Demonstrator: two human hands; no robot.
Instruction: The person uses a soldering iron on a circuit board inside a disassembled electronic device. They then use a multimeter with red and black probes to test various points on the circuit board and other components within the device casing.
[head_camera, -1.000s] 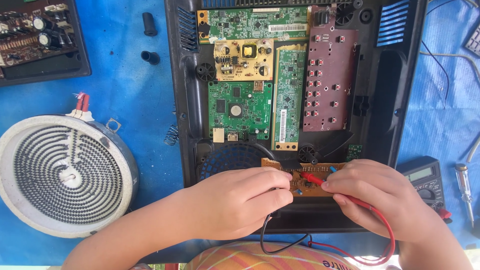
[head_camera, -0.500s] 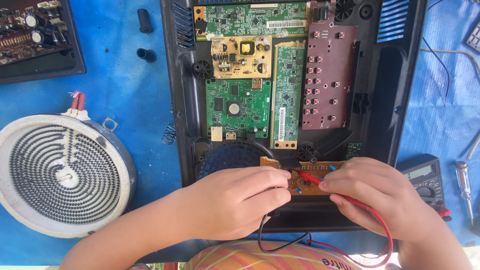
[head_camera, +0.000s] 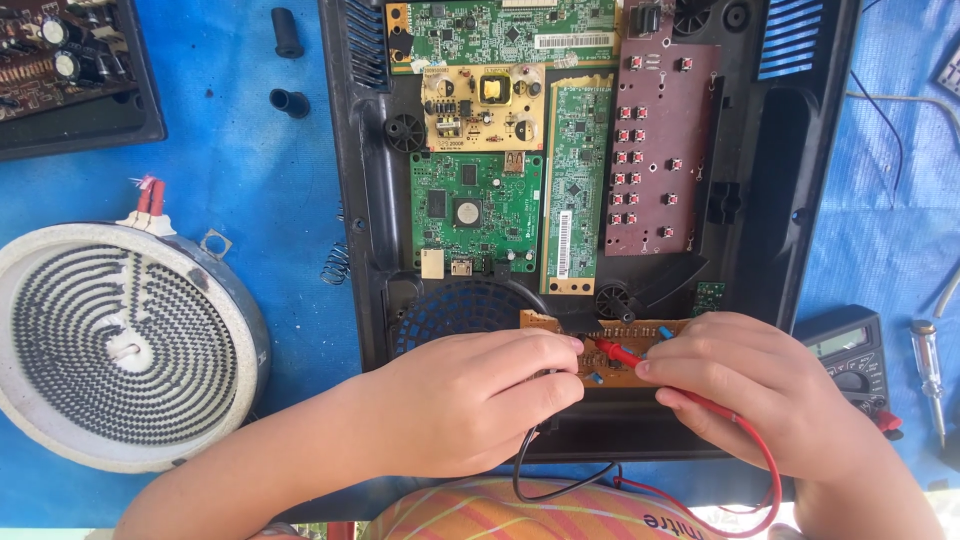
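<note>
blue tarp (head_camera: 250, 150) lay under the black housing (head_camera: 370, 200); at its near edge our left hand (head_camera: 470, 400) and right hand (head_camera: 760, 390) were pinched shut on a red probe (head_camera: 620, 352) over the small brown board (head_camera: 640, 335). we judged that board light, stiff and fragile, best held by its edges.

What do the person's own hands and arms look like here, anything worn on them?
Both are bare. The left hand and right hand carry no gloves, rings or watch that can be seen, and the forearms show no sleeves up to the frame edge. The fingernails are short and unpainted. At the bottom edge sits a bit of striped orange and yellow clothing.
</note>
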